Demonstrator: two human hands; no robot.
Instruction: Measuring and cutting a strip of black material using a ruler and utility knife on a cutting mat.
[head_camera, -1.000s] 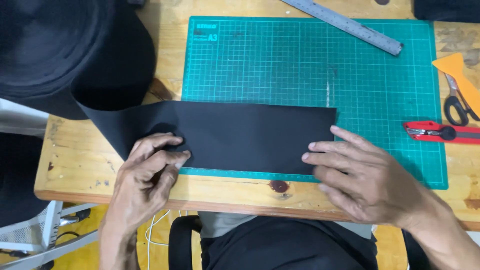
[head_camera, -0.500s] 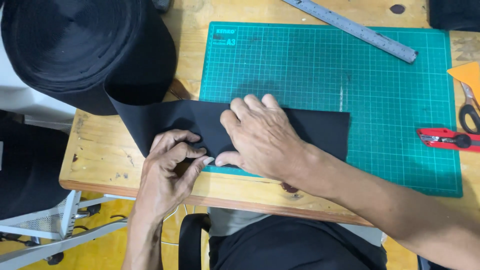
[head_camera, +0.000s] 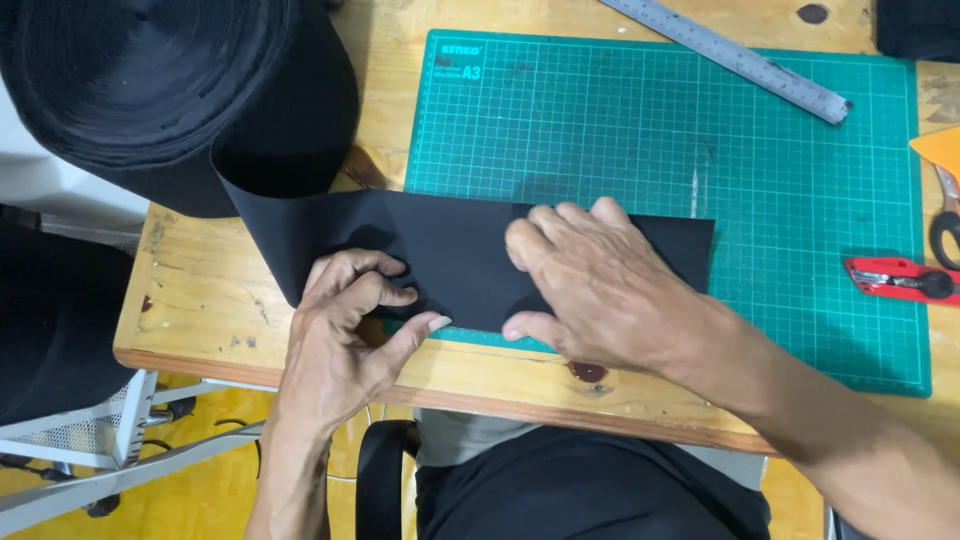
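Observation:
A black fabric strip runs from a large black roll across the wooden table onto the green cutting mat. My left hand pinches the strip's near edge with curled fingers, thumb stretched right along the edge. My right hand lies flat on the strip just to the right of it, fingers spread and pressing down, thumb near the mat's front edge. The strip's free end lies flat on the mat past my right hand.
A metal ruler lies diagonally at the mat's far side. A red utility knife and scissors with an orange piece sit at the right edge. The wooden table's front edge is close to my body.
My right hand came from the strip's right end to the middle, next to the left hand, and has settled flat. The left thumb has stretched out along the edge.

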